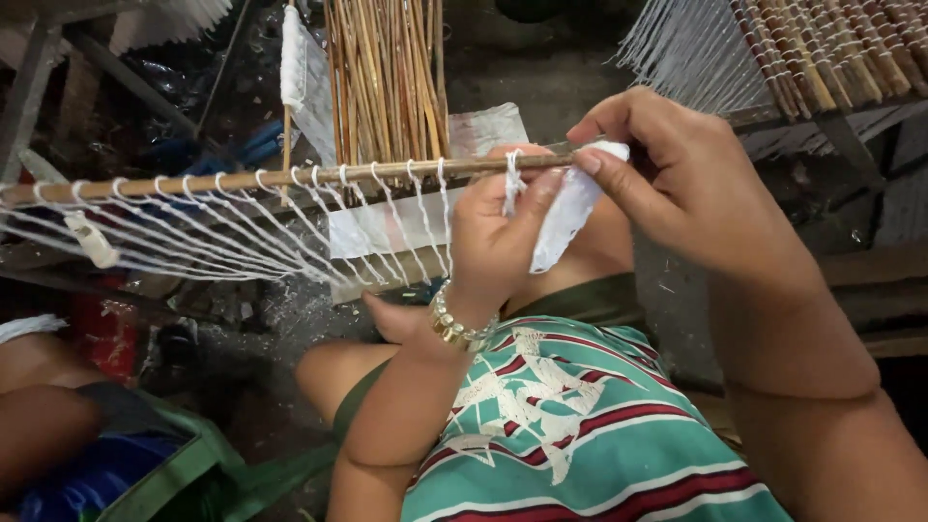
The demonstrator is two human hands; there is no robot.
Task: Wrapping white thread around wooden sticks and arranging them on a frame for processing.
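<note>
A thin bamboo stick runs level across the view, with white string looped along it in a row of knots. My left hand grips the stick's right part and pinches a string loop with thumb and fingers. My right hand holds a white bobbin of string against the stick's end, thumb and forefinger closed on it. A gold bracelet sits on my left wrist.
A bundle of upright bamboo sticks stands behind the work. A finished mat of sticks and white strings hangs at the upper right. Another person's leg and a green bag lie at the lower left.
</note>
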